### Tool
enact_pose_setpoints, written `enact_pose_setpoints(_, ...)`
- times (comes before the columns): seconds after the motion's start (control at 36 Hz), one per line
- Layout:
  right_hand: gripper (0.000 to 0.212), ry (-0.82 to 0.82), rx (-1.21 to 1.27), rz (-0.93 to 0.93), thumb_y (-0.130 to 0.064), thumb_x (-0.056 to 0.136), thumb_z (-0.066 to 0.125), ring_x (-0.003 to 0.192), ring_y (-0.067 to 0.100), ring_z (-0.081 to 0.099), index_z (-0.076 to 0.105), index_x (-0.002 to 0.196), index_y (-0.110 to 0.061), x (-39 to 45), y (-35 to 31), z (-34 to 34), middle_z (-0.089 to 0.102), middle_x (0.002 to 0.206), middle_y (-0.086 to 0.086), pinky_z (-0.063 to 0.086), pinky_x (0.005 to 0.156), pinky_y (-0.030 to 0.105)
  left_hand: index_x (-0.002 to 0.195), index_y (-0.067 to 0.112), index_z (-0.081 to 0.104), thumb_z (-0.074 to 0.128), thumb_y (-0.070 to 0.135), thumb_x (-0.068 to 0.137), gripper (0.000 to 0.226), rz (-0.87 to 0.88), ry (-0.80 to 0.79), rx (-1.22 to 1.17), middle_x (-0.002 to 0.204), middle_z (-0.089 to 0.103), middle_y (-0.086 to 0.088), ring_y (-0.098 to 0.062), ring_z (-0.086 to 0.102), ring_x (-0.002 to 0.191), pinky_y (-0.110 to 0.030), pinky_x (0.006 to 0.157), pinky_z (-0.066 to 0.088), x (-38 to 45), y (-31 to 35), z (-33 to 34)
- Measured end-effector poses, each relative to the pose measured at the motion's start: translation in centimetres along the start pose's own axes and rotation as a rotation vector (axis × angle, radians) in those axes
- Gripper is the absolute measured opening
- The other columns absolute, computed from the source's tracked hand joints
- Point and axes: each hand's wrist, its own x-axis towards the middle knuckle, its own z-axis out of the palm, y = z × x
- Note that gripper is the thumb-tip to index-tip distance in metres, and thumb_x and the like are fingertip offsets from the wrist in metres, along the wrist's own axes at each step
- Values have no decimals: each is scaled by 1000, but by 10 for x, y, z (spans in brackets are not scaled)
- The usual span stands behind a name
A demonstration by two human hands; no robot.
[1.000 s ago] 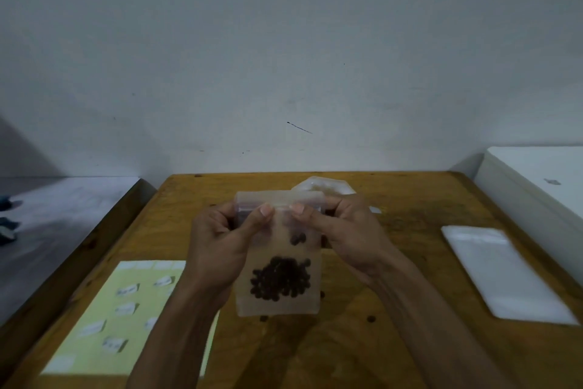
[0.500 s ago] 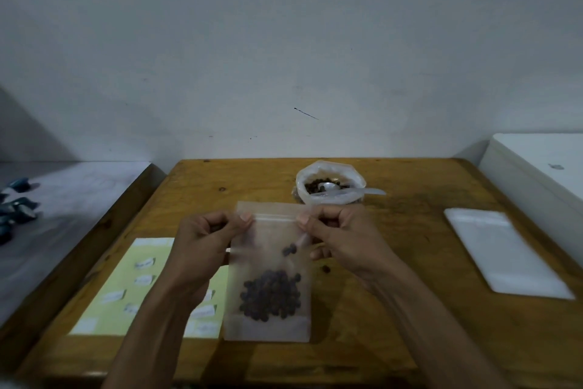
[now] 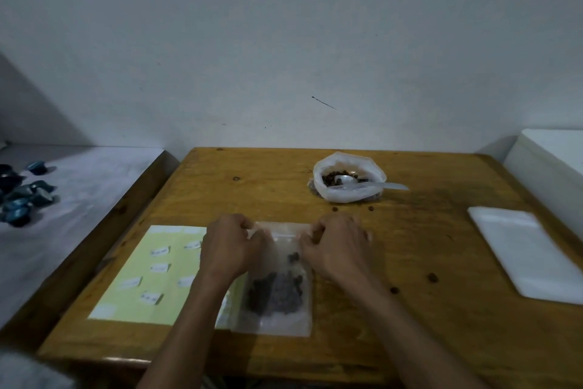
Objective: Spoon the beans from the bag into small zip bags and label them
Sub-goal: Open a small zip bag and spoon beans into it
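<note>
Near the wooden desk's (image 3: pixel 419 249) front edge, left hand (image 3: pixel 232 245) and right hand (image 3: pixel 336 242) pinch the top corners of a small clear zip bag of dark beans (image 3: pixel 277 284) lying flat.

Dim, soft blur, wide-angle bowing at edges

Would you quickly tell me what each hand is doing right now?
Left hand: pinching the small zip bag's top edge.
Right hand: pinching the same top edge.

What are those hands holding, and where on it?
Both the left hand and right hand pinch the small zip bag of beans at its top zip edge.
</note>
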Motion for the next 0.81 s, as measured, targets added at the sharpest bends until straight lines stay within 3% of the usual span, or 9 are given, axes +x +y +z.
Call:
enact_pose_setpoints(0.11,41,5,-43,-44,-56,86,61,125,20,42,63,117,-29,-2,0,-1,56,128,-3,34,102,44,114,10,70,74,43,84,45,-4,28,52,100,70,-7,-28,65,98,-38,79,54,0,-1,3)
enact_pose_setpoints(0.19,47,20,-15,-54,-56,87,61,127,19,42,61,125,-29,-4,2,-4,55,132,-4,34,102,43,117,12,69,74,46,84,47,14,49,41,101,71,-7,-25,65,97,-34,77,52,0,2,2)
enact_pose_setpoints(0.44,39,94,124,-58,-52,87,66,123,17,51,65,120,-31,-1,17,-29,61,128,-8,46,101,46,115,15,71,73,42,85,40,139,121,-32,90,65,5,-15,63,85,-27,69,43,5,37,3)
enact_pose_setpoints(0.61,26,259,164,-55,-45,87,67,111,17,61,71,108,-31,4,54,-70,68,116,-7,54,89,42,110,15,73,74,40,86,35,304,104,-114,93,70,2,-11,59,78,-23,62,41,-1,92,21)
enact_pose_setpoints(0.72,24,323,224,49,-42,89,67,110,16,60,70,109,-30,9,97,-103,68,114,-8,53,92,42,110,15,73,74,36,86,32,405,55,-201,90,68,5,-1,56,74,-9,60,37,-13,142,44)
enact_pose_setpoints(0.81,27,382,186,151,-41,90,65,111,21,61,71,111,-25,14,135,-125,69,114,-3,50,92,37,102,12,75,75,31,87,24,495,-22,-258,83,64,8,4,55,70,-7,60,43,-23,180,69)
